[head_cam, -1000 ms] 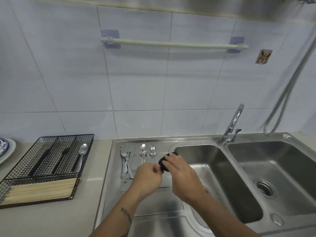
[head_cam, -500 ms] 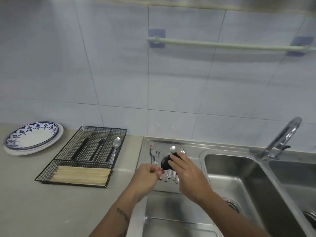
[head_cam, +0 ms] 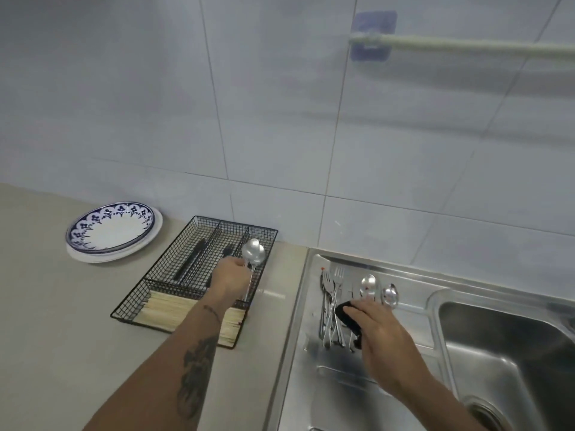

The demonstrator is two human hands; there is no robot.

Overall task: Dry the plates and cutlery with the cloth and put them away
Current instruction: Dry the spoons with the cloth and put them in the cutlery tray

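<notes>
**Spoon at the wire tray, cloth at the drainboard**

While the left hand [head_cam: 231,275] reaches over the black wire tray [head_cam: 161,269], its fingers pinch the handle of a spoon [head_cam: 253,255] whose bowl lies in the tray's rightmost long compartment; the bowl looks doubled, so it may be two spoons stacked, though blur keeps that unsure. Left of the tray, well apart from it on the pale tabletop [head_cam: 46,337], stands a short stack of plates [head_cam: 113,233], the top one white with a blue patterned rim. Inside the tray, dark-handled utensils [head_cam: 194,259] lie in the two compartments left of the spoon, and a bundle of pale chopsticks [head_cam: 174,309] fills the cross compartment at the tray's near end, partly under the forearm.

Right of the tray, just past a strip of bare tabletop, begins the steel drainboard [head_cam: 311,384]. On it, nearest the tray, a cluster of forks [head_cam: 331,293] lies with the tines toward the wall; two more spoons [head_cam: 378,289] lie further right. The right hand [head_cam: 382,340] hovers over these pieces, its fingers curled around a dark cloth [head_cam: 347,317] that sits above the fork handles. Furthest from the tray, the sink basin [head_cam: 513,353] opens at the right edge, and a towel rail [head_cam: 466,45] runs along the tiled wall above.
</notes>
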